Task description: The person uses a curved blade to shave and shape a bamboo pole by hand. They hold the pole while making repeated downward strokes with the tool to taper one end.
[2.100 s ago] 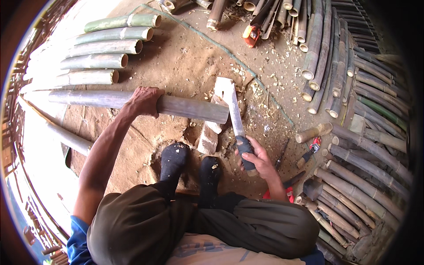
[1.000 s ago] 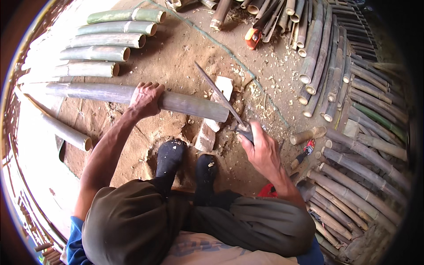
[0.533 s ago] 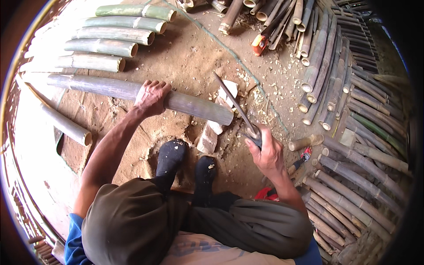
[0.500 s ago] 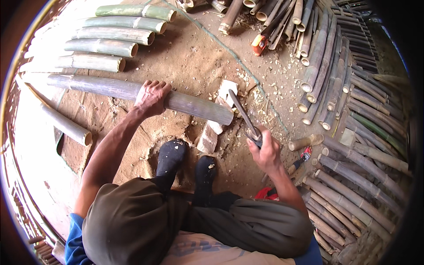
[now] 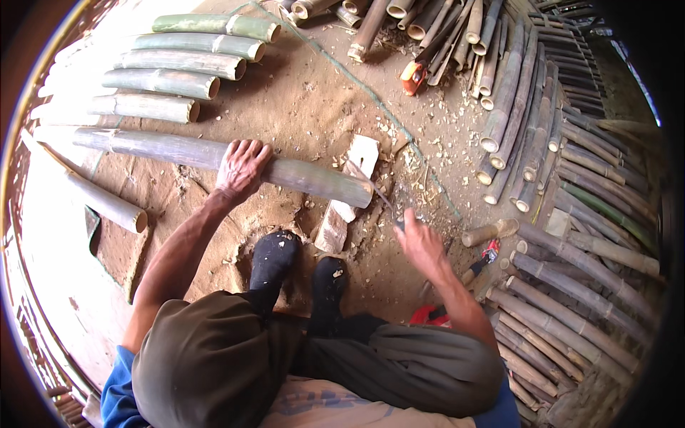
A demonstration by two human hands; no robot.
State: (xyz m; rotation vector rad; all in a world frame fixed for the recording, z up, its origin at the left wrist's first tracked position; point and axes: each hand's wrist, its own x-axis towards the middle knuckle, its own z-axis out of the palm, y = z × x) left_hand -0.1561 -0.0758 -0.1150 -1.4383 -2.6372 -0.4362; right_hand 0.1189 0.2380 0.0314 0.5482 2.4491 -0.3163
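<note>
My left hand (image 5: 244, 169) grips a thick grey-green bamboo pole (image 5: 317, 180) from above, fingers wrapped over it. The pole slopes from the far left down to the right. Its right end rests across a pale wooden block (image 5: 331, 228) lying on the ground beyond my feet. In my right hand (image 5: 422, 245) is the handle of a long-bladed knife (image 5: 382, 195), mostly hidden by my fingers. The blade looks thin, seen nearly edge-on, and reaches toward the pole's cut end. Whether blade and bamboo touch, I cannot tell.
Several cut green bamboo lengths (image 5: 189, 48) lie at the far left, with a shorter piece (image 5: 110, 203) nearer. Stacked bamboo poles (image 5: 571, 285) line the right side. An orange tool (image 5: 412, 77) lies at the far pile. Wood chips litter the sandy ground around a green cord (image 5: 371, 96).
My right hand has turned the knife and brought its blade from beyond the pole to its right end. My left hand keeps its grip, with the pole's end slightly lower.
</note>
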